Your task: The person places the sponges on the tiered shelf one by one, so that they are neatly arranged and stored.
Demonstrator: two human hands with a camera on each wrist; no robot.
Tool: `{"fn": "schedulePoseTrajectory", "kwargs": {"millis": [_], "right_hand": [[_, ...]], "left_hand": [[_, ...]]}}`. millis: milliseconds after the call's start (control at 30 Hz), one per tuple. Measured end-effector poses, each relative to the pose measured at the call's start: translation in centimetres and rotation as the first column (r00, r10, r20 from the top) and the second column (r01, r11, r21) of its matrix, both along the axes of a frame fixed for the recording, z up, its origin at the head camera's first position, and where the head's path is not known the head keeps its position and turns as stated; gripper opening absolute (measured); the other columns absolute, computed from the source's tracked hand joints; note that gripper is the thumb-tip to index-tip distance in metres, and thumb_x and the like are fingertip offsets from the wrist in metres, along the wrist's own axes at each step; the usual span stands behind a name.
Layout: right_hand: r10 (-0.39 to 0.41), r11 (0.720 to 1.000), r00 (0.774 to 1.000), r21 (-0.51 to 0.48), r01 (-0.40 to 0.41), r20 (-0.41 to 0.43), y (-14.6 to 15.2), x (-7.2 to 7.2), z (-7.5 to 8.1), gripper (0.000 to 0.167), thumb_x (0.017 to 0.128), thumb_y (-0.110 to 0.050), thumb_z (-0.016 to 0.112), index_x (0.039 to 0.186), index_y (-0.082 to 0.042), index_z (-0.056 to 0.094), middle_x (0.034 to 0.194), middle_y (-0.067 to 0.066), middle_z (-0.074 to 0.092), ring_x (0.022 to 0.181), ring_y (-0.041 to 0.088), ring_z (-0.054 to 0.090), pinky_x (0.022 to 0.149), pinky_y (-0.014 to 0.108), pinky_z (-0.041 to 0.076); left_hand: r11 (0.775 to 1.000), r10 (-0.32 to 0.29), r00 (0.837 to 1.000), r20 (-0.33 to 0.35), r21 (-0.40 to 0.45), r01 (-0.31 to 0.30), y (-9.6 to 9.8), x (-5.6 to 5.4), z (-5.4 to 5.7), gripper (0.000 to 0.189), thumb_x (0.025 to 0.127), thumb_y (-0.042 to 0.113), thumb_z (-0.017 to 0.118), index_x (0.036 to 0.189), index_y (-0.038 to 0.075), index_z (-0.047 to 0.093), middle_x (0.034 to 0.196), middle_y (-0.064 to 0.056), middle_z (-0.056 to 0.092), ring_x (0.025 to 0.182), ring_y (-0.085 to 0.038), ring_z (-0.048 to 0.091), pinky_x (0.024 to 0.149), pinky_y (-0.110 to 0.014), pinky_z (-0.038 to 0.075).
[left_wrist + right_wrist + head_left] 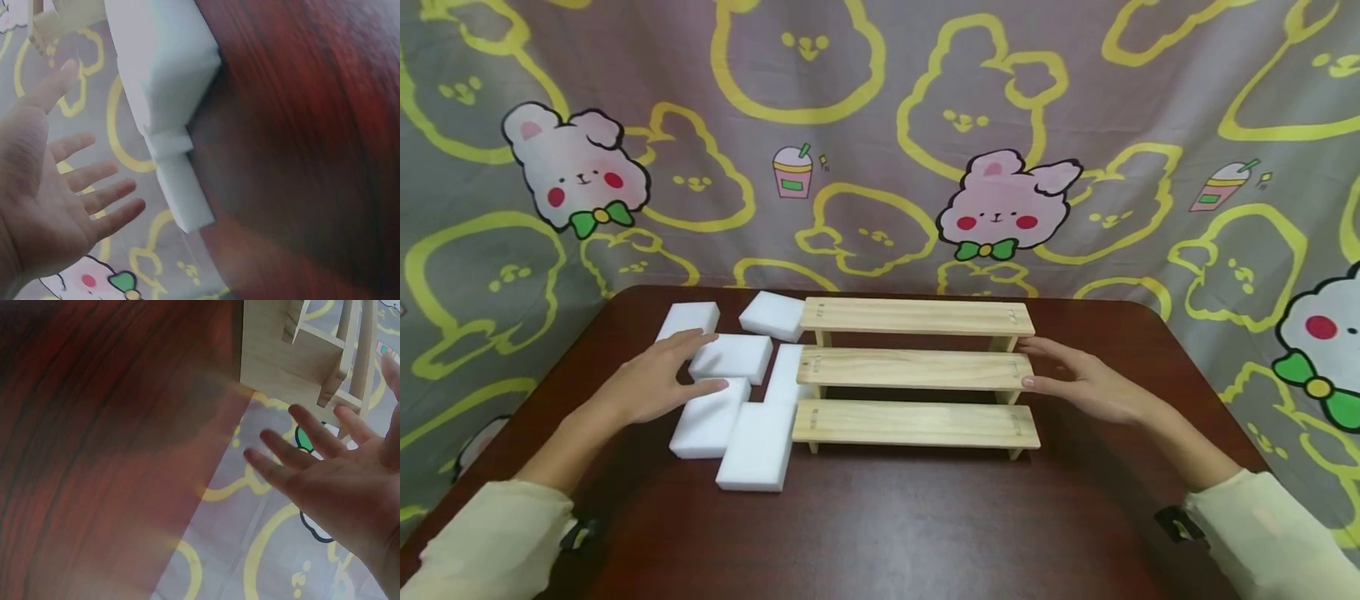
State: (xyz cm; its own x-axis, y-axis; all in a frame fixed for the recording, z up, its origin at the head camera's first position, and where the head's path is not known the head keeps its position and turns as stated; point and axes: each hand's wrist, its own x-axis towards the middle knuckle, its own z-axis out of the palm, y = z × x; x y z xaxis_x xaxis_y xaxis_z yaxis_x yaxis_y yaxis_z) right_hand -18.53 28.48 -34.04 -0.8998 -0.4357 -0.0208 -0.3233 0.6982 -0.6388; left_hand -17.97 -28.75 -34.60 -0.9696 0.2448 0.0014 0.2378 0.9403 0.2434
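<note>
At six o'clock from the rack (917,367), the table (910,525) gives wide room. At nine, the left hand (658,375), fingers apart, is over the white blocks (755,450). At three, the right hand (1093,387), fingers also apart, is just beside the rack; touching, I cannot tell. Only its wrist view shows the rack's stepped side. Marks on the rack are too small to read. Beyond the far edge, at twelve, hangs a curtain (865,150).
</note>
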Motion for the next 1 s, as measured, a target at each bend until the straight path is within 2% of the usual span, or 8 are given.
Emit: {"fn": "schedulePoseTrajectory", "kwargs": {"millis": [133,267,400,633,833,1000], "right_hand": [[0.026,0.998,1.0,-0.059,-0.027,-0.014,0.0,-0.3,-0.5,0.053,0.1,-0.03,0.071,0.146,-0.009,0.055,0.141,0.015,0.061,0.124,0.033,0.06,0.098,0.046,0.052],[0.024,0.995,0.999,-0.095,-0.027,-0.032,0.0,-0.6,-0.7,0.047,0.097,-0.026,0.074,0.139,-0.009,0.061,0.134,0.013,0.066,0.115,0.03,0.065,0.09,0.031,0.054],[0.014,0.994,0.999,-0.104,-0.019,-0.042,0.0,-0.8,-0.9,0.046,0.096,-0.025,0.076,0.137,-0.009,0.062,0.131,0.013,0.067,0.116,0.029,0.065,0.09,0.032,0.054],[0.043,0.983,0.999,-0.18,-0.04,0.011,0.0,-1.0,-1.1,0.05,0.093,-0.018,0.08,0.137,-0.006,0.061,0.131,0.016,0.066,0.115,0.032,0.064,0.087,0.029,0.057],[0.048,0.982,0.999,-0.183,-0.048,-0.003,0.0,-0.9,-1.1,0.046,0.093,-0.016,0.079,0.135,-0.007,0.062,0.126,0.014,0.069,0.109,0.028,0.066,0.085,0.03,0.055],[0.042,0.98,0.999,-0.195,-0.035,0.033,0.1,-0.9,-1.2,0.047,0.094,-0.016,0.078,0.136,-0.007,0.06,0.123,0.013,0.07,0.11,0.028,0.066,0.086,0.032,0.054]], "left_hand": [[0.997,0.023,0.999,-0.033,0.073,-0.021,-1.1,-0.5,-0.6,0.081,0.092,0.047,0.075,0.146,-0.007,0.048,0.149,-0.036,0.043,0.135,-0.054,0.042,0.102,-0.074,0.038],[0.99,0.064,0.996,-0.067,0.128,-0.055,-2.3,-1.1,-1.0,0.072,0.094,0.037,0.075,0.141,-0.011,0.049,0.143,-0.038,0.044,0.13,-0.055,0.044,0.102,-0.074,0.038],[0.98,0.12,0.99,-0.077,0.171,-0.105,-3.2,-1.7,-1.3,0.067,0.096,0.033,0.073,0.138,-0.014,0.049,0.139,-0.04,0.043,0.126,-0.057,0.045,0.101,-0.075,0.037],[0.967,0.196,0.977,-0.084,0.18,-0.179,-4.4,-3.0,-1.9,0.065,0.096,0.031,0.072,0.135,-0.016,0.05,0.136,-0.042,0.044,0.12,-0.057,0.045,0.098,-0.074,0.04],[0.953,0.273,0.962,-0.01,0.136,-0.27,-5.0,-4.2,-2.2,0.073,0.098,0.037,0.068,0.143,-0.015,0.044,0.141,-0.044,0.036,0.127,-0.06,0.04,0.099,-0.077,0.037],[0.939,0.323,0.946,0.035,0.109,-0.325,-5.0,-4.9,-2.5,0.079,0.097,0.043,0.066,0.145,-0.016,0.04,0.142,-0.044,0.032,0.128,-0.06,0.038,0.101,-0.078,0.035]]}}
